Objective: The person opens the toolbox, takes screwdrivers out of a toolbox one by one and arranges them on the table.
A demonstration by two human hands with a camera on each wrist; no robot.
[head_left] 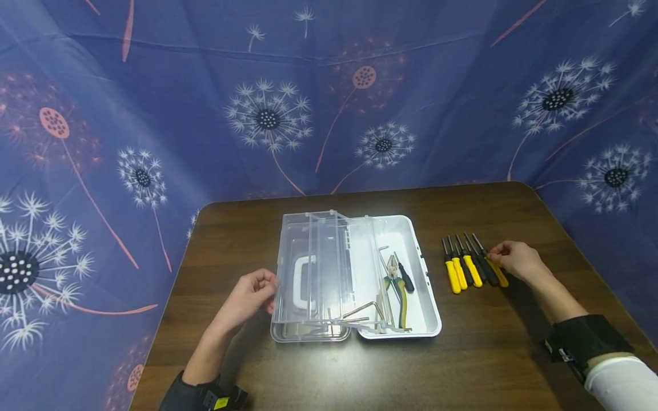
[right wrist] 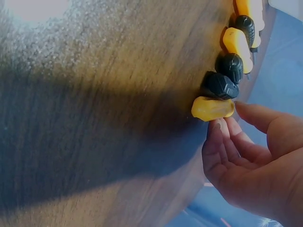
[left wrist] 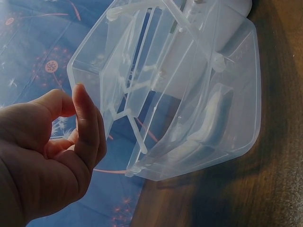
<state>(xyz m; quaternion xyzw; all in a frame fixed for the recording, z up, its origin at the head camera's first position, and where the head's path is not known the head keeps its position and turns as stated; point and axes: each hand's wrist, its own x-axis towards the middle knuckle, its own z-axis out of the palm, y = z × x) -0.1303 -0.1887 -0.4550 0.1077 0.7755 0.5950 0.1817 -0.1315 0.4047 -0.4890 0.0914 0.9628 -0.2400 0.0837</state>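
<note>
My right hand (head_left: 516, 260) pinches a yellow-handled screwdriver (right wrist: 210, 109) at the right end of a row on the table. Beside it lie several more screwdrivers (head_left: 472, 271) with yellow or black handles. My left hand (head_left: 252, 294) has loosely curled fingers right at the left edge of the toolbox's clear tray (left wrist: 87, 71), with nothing visible between thumb and forefinger. The toolbox stands unfolded, its clear lid (head_left: 288, 331) lying to the left. In its white base (head_left: 424, 319) lie pliers (head_left: 402, 302), a small black-handled tool (head_left: 405, 279) and several hex keys (head_left: 378, 309).
The brown wooden table (head_left: 390, 377) extends in front of the toolbox. A blue cloth with dandelion prints (head_left: 205, 103) hangs behind the table and along its sides. A white carry handle (head_left: 300, 282) shows through the clear plastic.
</note>
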